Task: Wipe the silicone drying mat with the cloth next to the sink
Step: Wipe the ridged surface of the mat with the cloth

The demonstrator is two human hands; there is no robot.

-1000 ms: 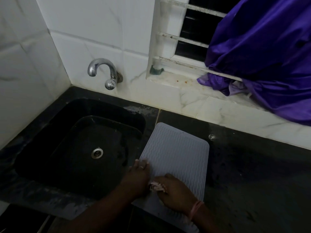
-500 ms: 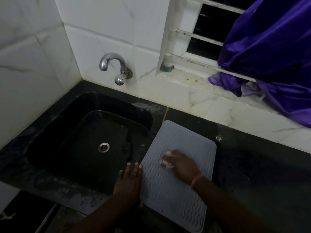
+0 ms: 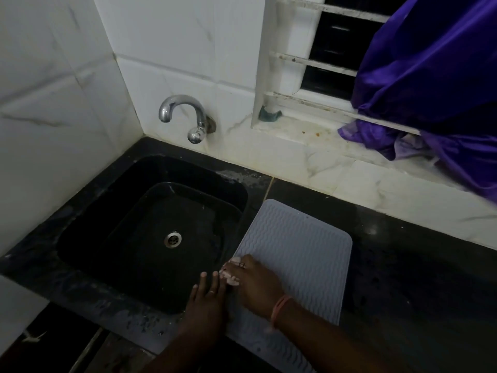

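A grey silicone drying mat [image 3: 298, 246] with wavy ridges lies on the black counter, just right of the sink. My right hand [image 3: 258, 286] presses a small pale pink cloth [image 3: 230, 275] onto the mat's left edge; most of the cloth is hidden under the fingers. My left hand [image 3: 207, 300] lies flat with fingers spread at the mat's near left edge, beside the sink rim, and holds nothing.
A black sink [image 3: 150, 232] with a metal drain [image 3: 173, 239] fills the left of the counter. A chrome tap [image 3: 185, 117] sticks out of the white tiled wall. Purple fabric [image 3: 430, 84] hangs over the window sill at the right. Black counter [image 3: 416, 278] extends right of the mat.
My right hand slid the cloth from the mat's middle back to its left edge. The left hand stayed at the mat's near left edge. The camera view shifted slightly.
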